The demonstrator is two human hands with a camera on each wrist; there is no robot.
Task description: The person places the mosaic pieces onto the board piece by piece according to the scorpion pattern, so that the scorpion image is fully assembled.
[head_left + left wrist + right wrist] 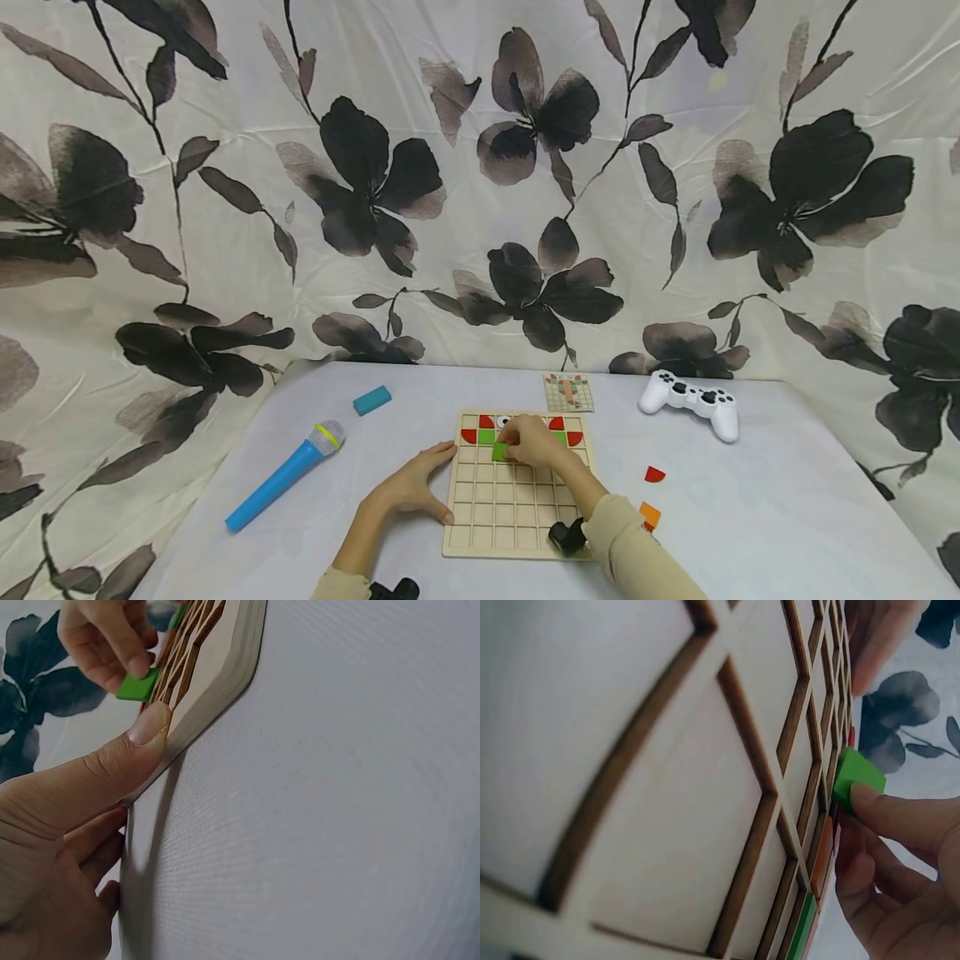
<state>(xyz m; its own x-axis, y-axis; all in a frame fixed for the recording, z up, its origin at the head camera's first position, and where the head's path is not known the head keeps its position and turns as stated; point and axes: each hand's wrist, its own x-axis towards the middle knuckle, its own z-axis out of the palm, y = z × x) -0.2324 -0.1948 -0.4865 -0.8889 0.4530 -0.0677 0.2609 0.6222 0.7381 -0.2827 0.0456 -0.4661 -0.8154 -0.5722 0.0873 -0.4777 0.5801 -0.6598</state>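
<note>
A wooden grid board (pixel 483 493) lies flat in the middle of the table. My right hand (pixel 534 442) pinches a green square tile (pixel 499 452) between thumb and fingers over the board's upper rows; in the right wrist view the tile (pixel 855 776) is tilted against the grid. Along the board's left edge rests my left hand (pixel 408 483), thumb spread from the fingers, its thumb (pixel 150 727) touching the rim. Red quarter-round pieces (pixel 468 436) and green tiles (pixel 486 436) fill cells in the top rows. My right hand hides some cells there.
Right of the board lie a loose red quarter piece (pixel 655 474) and an orange piece (pixel 650 511). A patterned card (pixel 568 392) and a white game controller (pixel 690 402) are behind. To the left are a blue toy microphone (pixel 285 475) and a blue block (pixel 372 400).
</note>
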